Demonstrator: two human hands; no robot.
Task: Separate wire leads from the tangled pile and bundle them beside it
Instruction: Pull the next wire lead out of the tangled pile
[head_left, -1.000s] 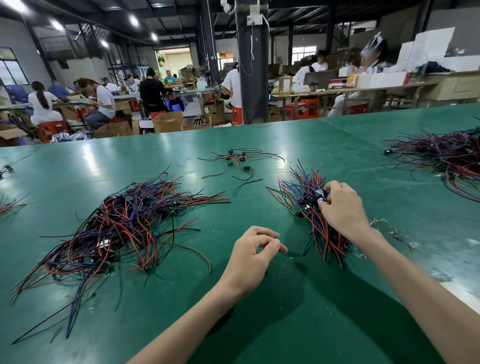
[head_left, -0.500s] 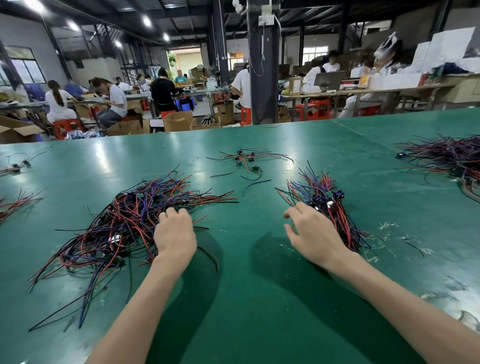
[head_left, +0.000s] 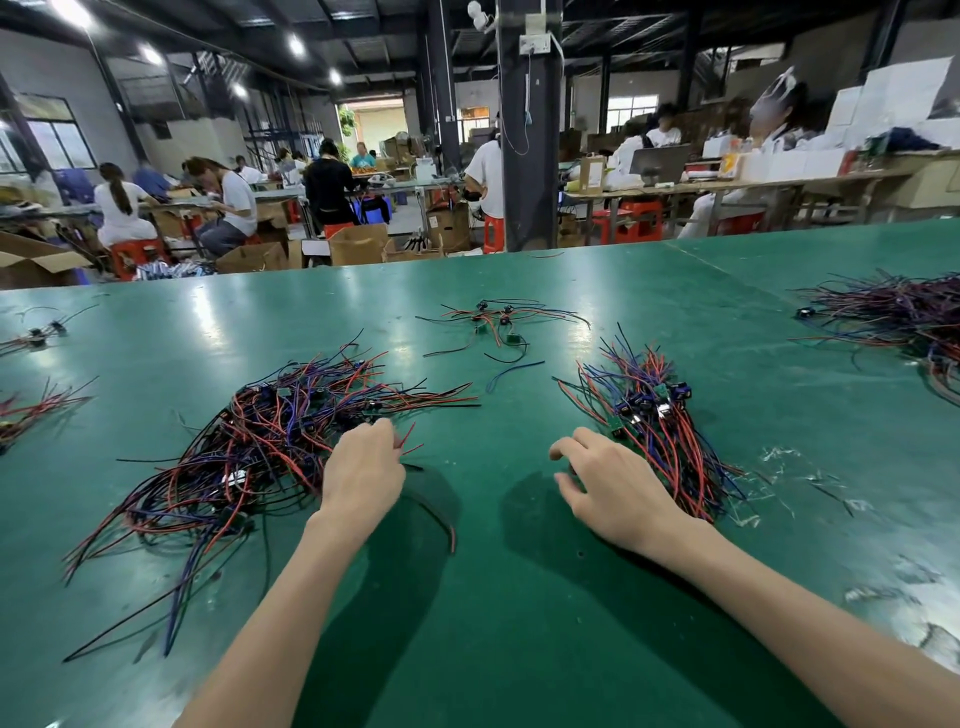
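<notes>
1. Curled down into the right edge of the tangled pile (head_left: 249, 457), the left hand (head_left: 363, 475) hides its fingertips among red, blue and black leads. Whether it pinches one cannot be told.
2. Farther back on the green table (head_left: 519, 649), a few loose leads (head_left: 493, 325) lie apart from both heaps.
3. The right hand (head_left: 618, 491) has its fingers spread and loosely bent, holding nothing, just beside the bundle (head_left: 660, 421).
4. That bundle lies right of the tangled pile, well apart from it, with small connectors clustered near its middle.
5. Another wire heap (head_left: 893, 312) sits at the far right edge.
</notes>
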